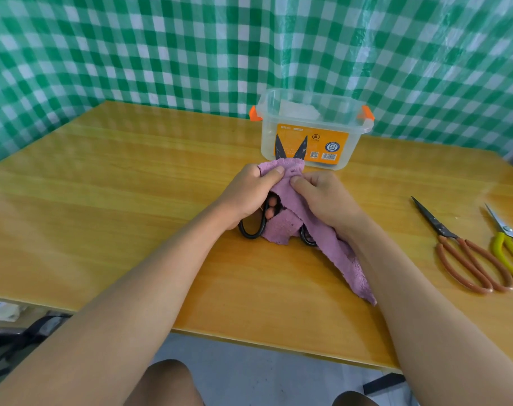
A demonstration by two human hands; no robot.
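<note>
A pair of black scissors [252, 227] lies at the middle of the wooden table [117, 200], blades spread apart and pointing away from me. A purple cloth [284, 224] is wrapped over the scissors, covering the pivot and part of the handles. My left hand [249, 191] grips the left handle loop with fingers through it, thumb pressing the cloth. My right hand [322, 197] pinches the cloth against the scissors on the right side. The cloth's tail trails toward me along my right forearm.
A clear plastic box [313, 127] with orange latches and an orange label stands just behind the blades. Scissors with brown handles [466, 253] and scissors with yellow handles [509, 250] lie at the right. A green checked curtain hangs behind the table.
</note>
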